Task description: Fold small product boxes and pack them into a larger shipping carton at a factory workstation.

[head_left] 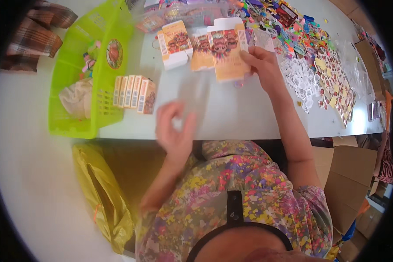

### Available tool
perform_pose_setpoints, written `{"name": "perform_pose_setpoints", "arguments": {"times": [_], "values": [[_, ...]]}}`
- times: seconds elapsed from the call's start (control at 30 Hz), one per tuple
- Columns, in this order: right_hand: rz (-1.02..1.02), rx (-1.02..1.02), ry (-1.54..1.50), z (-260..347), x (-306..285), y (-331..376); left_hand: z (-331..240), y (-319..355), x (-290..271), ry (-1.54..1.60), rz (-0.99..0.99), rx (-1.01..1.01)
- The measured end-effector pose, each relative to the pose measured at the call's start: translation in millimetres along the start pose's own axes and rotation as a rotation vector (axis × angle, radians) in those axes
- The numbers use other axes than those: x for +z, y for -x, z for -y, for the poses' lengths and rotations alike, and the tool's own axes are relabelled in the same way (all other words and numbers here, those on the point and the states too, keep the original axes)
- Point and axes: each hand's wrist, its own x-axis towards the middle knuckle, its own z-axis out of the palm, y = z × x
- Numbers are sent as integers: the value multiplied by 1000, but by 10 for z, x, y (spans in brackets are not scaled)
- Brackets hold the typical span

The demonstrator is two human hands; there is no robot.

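Note:
My right hand is closed on the right edge of an orange-and-white printed carton, its top flap up, held above the table. Partly behind that carton lies another orange carton. To their left is an orange-and-white box with a white flap out at its near end. My left hand, blurred by motion, is near the table's front edge with thumb and fingers apart and nothing visible between them. Several small filled-out boxes stand in a row to its upper left.
A lime-green plastic basket with a cloth and small toys stands at the left. Colourful small trinkets, white paper slips and printed stickers cover the table's right side. A clear plastic bin is at the back. Below hangs a yellow bag.

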Motion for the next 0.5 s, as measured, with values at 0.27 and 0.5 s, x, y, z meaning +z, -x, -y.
{"name": "perform_pose_setpoints", "arguments": {"times": [0.27, 0.5], "values": [[129, 306, 193, -87, -232, 1040, -250, -332, 920, 1465, 802, -912], [-157, -231, 337, -158, -386, 1291, -389, -178, 1199, 1005, 823, -765]]}}
